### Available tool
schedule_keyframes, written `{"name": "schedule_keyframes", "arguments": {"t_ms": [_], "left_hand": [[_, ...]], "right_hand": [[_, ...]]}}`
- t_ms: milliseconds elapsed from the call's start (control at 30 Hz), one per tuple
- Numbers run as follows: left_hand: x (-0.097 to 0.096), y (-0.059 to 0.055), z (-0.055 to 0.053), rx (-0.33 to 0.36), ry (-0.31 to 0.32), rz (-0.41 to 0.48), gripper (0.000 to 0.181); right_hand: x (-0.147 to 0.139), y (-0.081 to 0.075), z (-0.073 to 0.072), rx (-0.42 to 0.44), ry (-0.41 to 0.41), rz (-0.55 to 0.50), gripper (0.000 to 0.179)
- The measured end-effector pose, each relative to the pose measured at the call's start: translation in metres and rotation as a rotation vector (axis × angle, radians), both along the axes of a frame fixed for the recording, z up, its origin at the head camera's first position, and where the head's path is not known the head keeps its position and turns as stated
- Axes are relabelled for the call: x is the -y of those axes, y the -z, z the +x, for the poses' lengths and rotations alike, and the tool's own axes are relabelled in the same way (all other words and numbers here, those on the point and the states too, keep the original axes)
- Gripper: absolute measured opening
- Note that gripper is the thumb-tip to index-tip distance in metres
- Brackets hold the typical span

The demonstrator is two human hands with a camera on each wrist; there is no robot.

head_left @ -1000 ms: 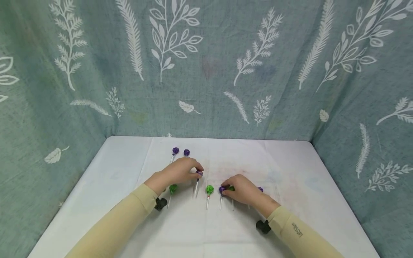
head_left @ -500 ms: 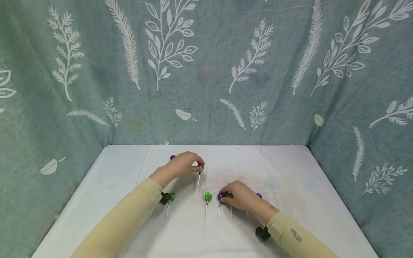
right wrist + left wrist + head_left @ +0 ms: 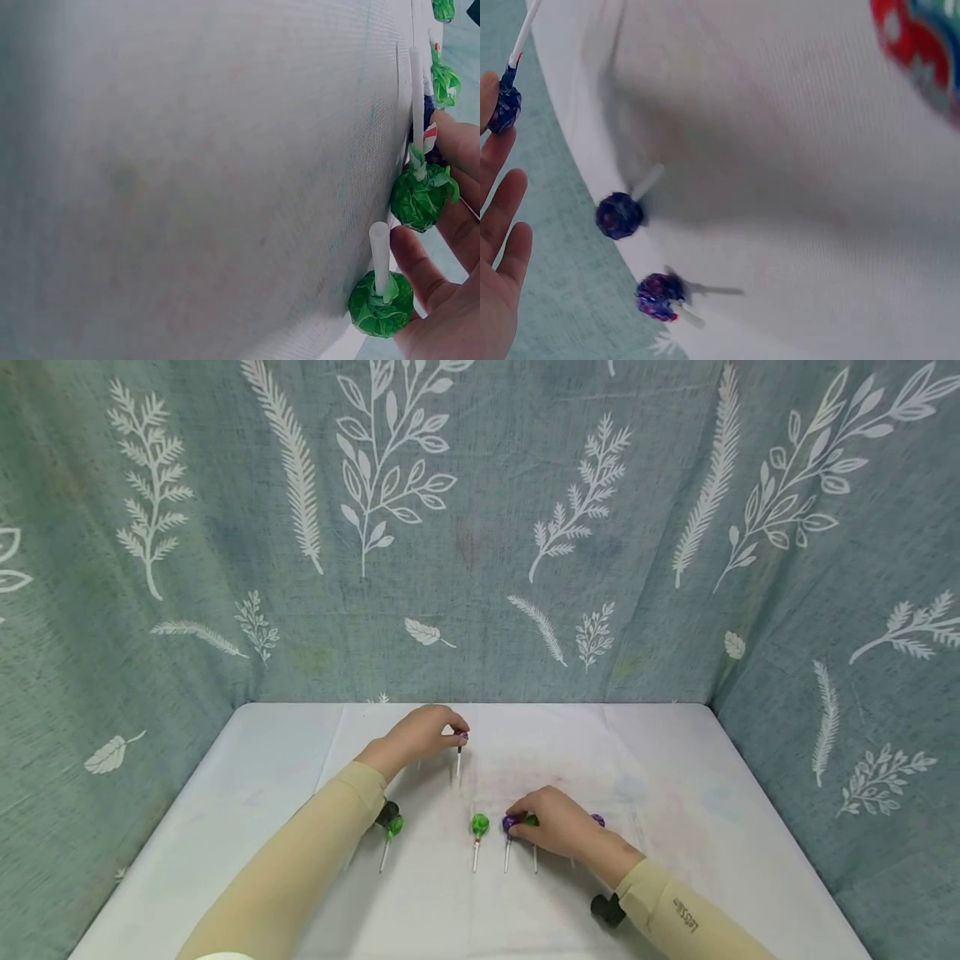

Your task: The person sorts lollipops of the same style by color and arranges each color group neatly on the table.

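My left hand (image 3: 426, 732) is over the far part of the table, left of the middle. Its thumb and fingers pinch a purple lollipop (image 3: 462, 738) by the wrapped head, stick pointing down toward me. In the left wrist view two more purple lollipops (image 3: 619, 215) lie near the far edge, mostly hidden by the hand in the head view. My right hand (image 3: 561, 821) stays low on the table, pinching the head of another purple lollipop (image 3: 509, 823). Under its fingers sits a green lollipop (image 3: 531, 821), and another green one (image 3: 480, 825) lies just left.
A green lollipop (image 3: 393, 826) lies beside the left wrist's black camera (image 3: 387, 813). Behind the right hand shows a purple head (image 3: 597, 819). The white table (image 3: 660, 760) meets a leaf-patterned curtain (image 3: 480, 668) at the back and sides.
My left hand has moved toward the far edge with its purple lollipop, covering the two purple ones there. The right hand has kept its place and hold. The head view has tilted up slightly.
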State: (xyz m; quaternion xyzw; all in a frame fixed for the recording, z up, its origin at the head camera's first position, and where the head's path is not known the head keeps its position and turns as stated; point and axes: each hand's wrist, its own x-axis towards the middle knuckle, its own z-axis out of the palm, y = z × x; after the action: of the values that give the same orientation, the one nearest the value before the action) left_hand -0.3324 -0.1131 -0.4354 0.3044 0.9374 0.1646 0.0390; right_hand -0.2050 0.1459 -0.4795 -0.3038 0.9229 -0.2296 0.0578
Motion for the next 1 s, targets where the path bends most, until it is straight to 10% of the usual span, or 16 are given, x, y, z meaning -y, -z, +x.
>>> {"name": "schedule_keyframes", "arguments": {"t_ms": [700,1000], "left_hand": [[0.007,0.029,-0.016,0.005,-0.184,-0.087,0.021],[-0.001,0.02,-0.015,0.022,-0.166,-0.1,0.02]], "right_hand": [[0.002,0.004,0.005,-0.006,0.016,-0.021,0.029],[0.001,0.0,0.003,0.004,0.009,-0.026,0.028]]}}
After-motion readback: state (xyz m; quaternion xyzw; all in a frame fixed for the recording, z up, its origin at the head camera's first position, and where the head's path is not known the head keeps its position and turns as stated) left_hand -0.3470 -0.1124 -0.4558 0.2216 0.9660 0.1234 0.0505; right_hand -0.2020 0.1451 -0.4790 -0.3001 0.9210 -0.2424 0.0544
